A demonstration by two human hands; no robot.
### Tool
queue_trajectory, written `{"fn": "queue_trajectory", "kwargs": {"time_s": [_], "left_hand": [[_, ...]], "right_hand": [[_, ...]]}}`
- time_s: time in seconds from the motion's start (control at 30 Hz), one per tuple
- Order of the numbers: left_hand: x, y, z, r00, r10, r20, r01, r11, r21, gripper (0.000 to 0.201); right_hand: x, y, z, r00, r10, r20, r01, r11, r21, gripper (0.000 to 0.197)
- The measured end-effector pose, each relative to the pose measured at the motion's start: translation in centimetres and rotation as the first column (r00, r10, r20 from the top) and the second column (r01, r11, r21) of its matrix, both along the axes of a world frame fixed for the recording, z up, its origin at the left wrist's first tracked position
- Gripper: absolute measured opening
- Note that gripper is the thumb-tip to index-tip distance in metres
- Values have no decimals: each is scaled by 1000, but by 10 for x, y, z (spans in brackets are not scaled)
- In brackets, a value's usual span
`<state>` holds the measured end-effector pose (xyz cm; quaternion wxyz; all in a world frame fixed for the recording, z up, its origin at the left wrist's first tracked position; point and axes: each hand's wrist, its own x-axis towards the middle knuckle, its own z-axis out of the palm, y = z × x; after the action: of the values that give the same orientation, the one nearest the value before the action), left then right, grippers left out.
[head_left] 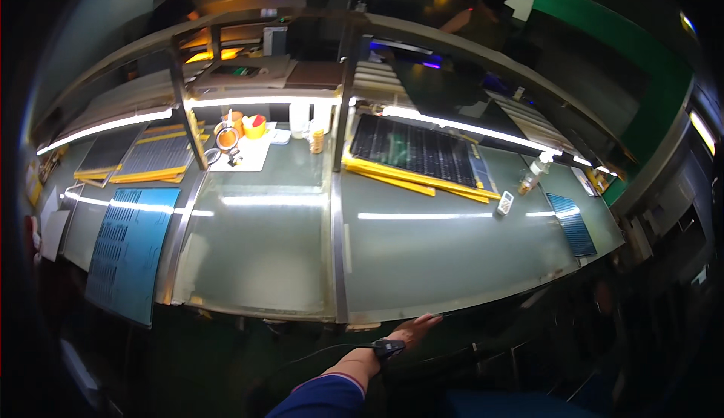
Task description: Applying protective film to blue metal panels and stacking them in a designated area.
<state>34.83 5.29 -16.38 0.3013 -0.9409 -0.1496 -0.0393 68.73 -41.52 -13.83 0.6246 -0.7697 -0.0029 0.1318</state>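
My left hand (415, 330) is stretched out at the front edge of the long glass-topped table (445, 256), just below its middle divider. The fingers point to the right and look extended, with nothing seen in them. A dark device with a thin cable (389, 348) is strapped on the wrist. Whether the fingertips touch the table edge, I cannot tell. My right hand does not show. On the right section lies a dark striped panel (411, 150) on yellow-edged frames (422, 179). A small white box-like thing (504, 204) sits in front of it.
A blue sheet (128, 248) overhangs the table's front left. Orange tubs (235, 122) and a round orange container (226, 137) stand at the back middle. A bottle (535, 171) and a small dark-blue panel (572, 224) are at right. Metal posts (347, 94) carry lights; two people (483, 22) are beyond.
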Motion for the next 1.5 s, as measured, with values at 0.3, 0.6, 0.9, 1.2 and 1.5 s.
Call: {"fn": "queue_trajectory", "kwargs": {"time_s": [0.3, 0.6, 0.9, 1.2, 1.5], "left_hand": [[45, -28, 60, 921, -267, 285, 378, 791, -481, 36], [-74, -12, 94, 844, 455, 284, 79, 419, -905, 32], [-178, 55, 207, 470, 812, 345, -45, 413, -910, 31], [-144, 65, 240, 119, 935, 335, 773, 125, -622, 47], [-59, 66, 208, 157, 985, 73, 901, -112, -419, 19]], "right_hand": [[1, 49, 85, 974, 33, 225, -78, 978, 192, 31], [-14, 61, 144, 898, 5, 440, -180, 916, 357, 41], [73, 288, 130, 955, 191, 227, -279, 320, 905, 28], [-24, 409, 192, 891, 447, -73, 0, 162, 987, 21], [-22, 401, 72, 646, 665, -376, 78, 432, 899, 22]]}}
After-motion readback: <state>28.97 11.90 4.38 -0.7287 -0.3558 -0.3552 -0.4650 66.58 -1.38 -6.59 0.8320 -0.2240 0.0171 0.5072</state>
